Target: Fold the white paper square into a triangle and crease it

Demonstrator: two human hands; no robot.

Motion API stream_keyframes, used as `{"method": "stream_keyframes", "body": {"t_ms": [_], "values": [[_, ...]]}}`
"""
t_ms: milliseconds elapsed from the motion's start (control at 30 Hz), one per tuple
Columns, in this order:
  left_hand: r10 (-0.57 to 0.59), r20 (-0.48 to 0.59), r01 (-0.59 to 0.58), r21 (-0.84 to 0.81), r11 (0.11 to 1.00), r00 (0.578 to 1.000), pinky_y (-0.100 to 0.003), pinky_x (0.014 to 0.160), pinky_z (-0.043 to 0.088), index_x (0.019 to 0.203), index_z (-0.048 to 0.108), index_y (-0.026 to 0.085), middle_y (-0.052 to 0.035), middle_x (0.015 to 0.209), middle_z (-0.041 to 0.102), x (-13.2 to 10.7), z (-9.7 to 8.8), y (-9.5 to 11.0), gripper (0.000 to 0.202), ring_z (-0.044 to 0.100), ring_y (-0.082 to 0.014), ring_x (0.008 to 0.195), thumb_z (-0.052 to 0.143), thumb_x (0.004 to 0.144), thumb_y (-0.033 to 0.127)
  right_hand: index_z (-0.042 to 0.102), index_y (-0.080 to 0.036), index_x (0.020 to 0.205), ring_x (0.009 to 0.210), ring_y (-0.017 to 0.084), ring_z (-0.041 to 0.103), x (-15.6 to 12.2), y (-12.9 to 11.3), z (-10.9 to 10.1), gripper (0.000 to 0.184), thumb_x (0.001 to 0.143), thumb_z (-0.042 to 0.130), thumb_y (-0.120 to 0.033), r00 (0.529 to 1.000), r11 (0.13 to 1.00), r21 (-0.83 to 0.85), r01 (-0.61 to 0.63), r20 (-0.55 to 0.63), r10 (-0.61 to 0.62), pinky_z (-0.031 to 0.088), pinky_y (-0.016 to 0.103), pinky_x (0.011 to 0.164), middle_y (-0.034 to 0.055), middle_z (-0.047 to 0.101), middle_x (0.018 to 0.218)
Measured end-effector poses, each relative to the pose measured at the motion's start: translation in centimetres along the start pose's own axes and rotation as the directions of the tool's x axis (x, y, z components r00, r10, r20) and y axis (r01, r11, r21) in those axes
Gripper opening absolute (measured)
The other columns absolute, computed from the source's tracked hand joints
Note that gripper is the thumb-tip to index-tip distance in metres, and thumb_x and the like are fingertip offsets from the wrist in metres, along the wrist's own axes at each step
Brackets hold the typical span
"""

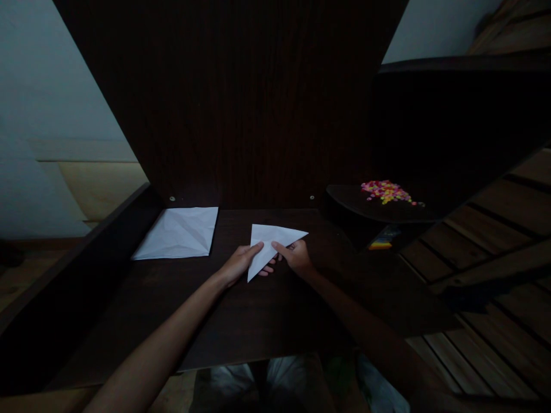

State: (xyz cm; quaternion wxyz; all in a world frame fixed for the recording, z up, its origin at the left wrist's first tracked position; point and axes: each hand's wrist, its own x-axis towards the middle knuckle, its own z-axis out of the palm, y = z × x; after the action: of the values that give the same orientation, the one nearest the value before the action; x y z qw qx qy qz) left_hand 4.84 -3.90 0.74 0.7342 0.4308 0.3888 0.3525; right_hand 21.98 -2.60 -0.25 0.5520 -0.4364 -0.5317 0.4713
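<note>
White folded-paper triangle (267, 233) held over a dark brown wooden surface (258, 327).
The bare left hand (238, 264) and bare right hand (298, 258) both have their grip clamped on it; squarish creased white paper (185, 232) lies to the left; small bright pieces (386, 191) (pink, yellow, red) sit heaped on a dark curved shelf (344, 198).

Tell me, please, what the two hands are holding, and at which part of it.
A white paper folded into a triangle: the left hand holds its left edge, the right hand its slanting lower-right edge.
</note>
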Motion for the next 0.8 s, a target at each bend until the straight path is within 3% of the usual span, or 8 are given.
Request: {"method": "stream_keyframes", "body": {"t_ms": [100,267,400,600,800], "values": [[0.012,0.000,-0.012,0.067,0.998,1.000,-0.030,0.060,0.057,0.089,0.070,0.007,-0.0148,0.083,0.073,-0.2,0.1,0.2,0.036,0.070,-0.0207,0.066,0.061,0.085,0.042,0.062,-0.016,0.058,0.044,0.013,0.052,0.3,0.3,-0.2,0.031,0.058,0.080,-0.042,0.997,0.994,0.075,-0.075,0.018,0.074,0.039,0.024,0.039,0.0021,0.063,0.054],[0.090,-0.045,-0.081,0.158,0.984,0.995,-0.027,0.048,0.053,0.080,0.068,0.008,-0.0079,0.067,0.069,-0.3,-0.3,0.7,0.032,0.065,-0.0178,0.055,0.072,0.074,0.040,0.067,-0.015,0.070,0.057,0.016,0.061,0.6,0.3,-0.7,0.032,0.050,0.084,-0.033,0.975,0.950,0.222,-0.218,0.097,0.202,0.048,0.026,0.053,0.0022,0.069,0.065],[0.214,-0.057,-0.204,0.146,0.968,0.975,-0.021,0.039,0.046,0.079,0.064,0.009,-0.0023,0.055,0.063,-0.3,-0.6,0.8,0.031,0.055,-0.0113,0.041,0.074,0.072,0.038,0.065,-0.013,0.072,0.048,0.013,0.058,0.4,0.2,-0.8,0.031,0.056,0.082,-0.034,0.939,0.937,0.183,-0.299,0.234,0.254,0.041,0.021,0.039,0.0020,0.067,0.062],[0.290,-0.130,-0.286,0.045,0.957,0.948,-0.026,0.045,0.054,0.102,0.062,0.011,-0.0035,0.067,0.068,-0.4,-0.4,1.2,0.039,0.063,-0.0155,0.049,0.074,0.071,0.031,0.062,-0.017,0.092,0.043,0.014,0.059,0.4,-0.1,-1.1,0.044,0.056,0.082,-0.031,0.923,0.940,0.195,-0.280,0.325,0.207,0.043,0.021,0.035,-0.0002,0.068,0.062],[0.233,-0.087,-0.237,-0.039,0.971,0.969,-0.030,0.047,0.055,0.112,0.056,0.010,-0.0057,0.065,0.068,-0.6,-0.4,1.6,0.041,0.068,-0.0214,0.051,0.064,0.074,0.020,0.064,-0.021,0.094,0.058,0.016,0.063,0.7,-0.5,-1.4,0.039,0.060,0.081,-0.031,0.962,0.939,0.262,-0.224,0.213,0.171,0.047,0.024,0.049,0.0019,0.071,0.073]]}}
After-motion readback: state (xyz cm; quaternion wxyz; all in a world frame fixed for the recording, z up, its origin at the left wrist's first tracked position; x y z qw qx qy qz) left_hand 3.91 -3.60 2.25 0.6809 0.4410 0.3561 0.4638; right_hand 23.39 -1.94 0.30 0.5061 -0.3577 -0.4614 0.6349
